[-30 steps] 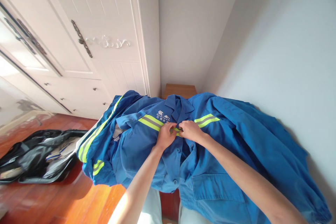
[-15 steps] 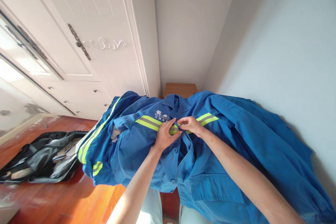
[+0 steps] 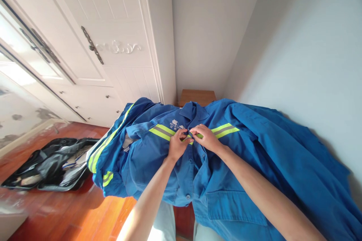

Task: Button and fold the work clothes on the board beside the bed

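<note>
A blue work jacket with yellow reflective stripes lies spread out in front of me, collar toward the far wall. My left hand pinches the left front edge at chest height, just below a white logo. My right hand pinches the right front edge against it, fingertips of both hands meeting at the stripe. The lower front of the jacket hangs apart, with a round button showing near the hem.
More blue fabric spreads to the right along a white wall. A white wardrobe stands at the left. An open black bag lies on the red wooden floor. A wooden stand sits behind the collar.
Both hands stayed at the chest of the jacket. My right hand lifted the front edge a little, then came back down against my left hand. The view shifted slightly.
</note>
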Tool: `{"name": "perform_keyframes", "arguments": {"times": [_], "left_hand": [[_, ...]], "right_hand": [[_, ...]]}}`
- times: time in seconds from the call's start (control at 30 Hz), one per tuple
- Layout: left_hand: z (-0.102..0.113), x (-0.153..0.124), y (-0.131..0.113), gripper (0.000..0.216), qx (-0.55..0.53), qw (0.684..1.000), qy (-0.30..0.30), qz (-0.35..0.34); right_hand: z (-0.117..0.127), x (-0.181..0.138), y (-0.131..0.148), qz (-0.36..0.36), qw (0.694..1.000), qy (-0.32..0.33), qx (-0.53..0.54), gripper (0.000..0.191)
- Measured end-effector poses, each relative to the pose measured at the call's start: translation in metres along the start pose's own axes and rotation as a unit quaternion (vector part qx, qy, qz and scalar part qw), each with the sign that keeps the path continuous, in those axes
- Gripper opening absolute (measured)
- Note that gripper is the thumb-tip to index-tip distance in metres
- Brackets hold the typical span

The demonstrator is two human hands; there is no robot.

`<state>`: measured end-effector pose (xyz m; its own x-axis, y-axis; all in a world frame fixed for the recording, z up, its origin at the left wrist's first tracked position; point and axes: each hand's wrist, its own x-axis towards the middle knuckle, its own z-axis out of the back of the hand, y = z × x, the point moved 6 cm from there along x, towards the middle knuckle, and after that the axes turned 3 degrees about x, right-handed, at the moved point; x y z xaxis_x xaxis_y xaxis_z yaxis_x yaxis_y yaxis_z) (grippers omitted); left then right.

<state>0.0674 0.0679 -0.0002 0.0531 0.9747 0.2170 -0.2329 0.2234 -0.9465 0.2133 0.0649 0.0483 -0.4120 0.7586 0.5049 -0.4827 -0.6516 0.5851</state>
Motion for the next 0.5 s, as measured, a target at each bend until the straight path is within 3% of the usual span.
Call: {"name": "perform_keyframes", "arguments": {"times": [0.23,0.5], "left_hand": [[0.0013,-0.0001,-0.004,0.042,-0.045,0.999,-0.006,0.009],[-0.0007,0.0,-0.0016,0.044,-0.066,0.998,0.005,0.023]], "right_hand": [[0.0018,-0.0006,0.0012,-0.011,1.0,0.018,0.015,0.029],[0.0033,0.0012,0.0021,-0.047,0.996,0.048,-0.058,0.027]]}}
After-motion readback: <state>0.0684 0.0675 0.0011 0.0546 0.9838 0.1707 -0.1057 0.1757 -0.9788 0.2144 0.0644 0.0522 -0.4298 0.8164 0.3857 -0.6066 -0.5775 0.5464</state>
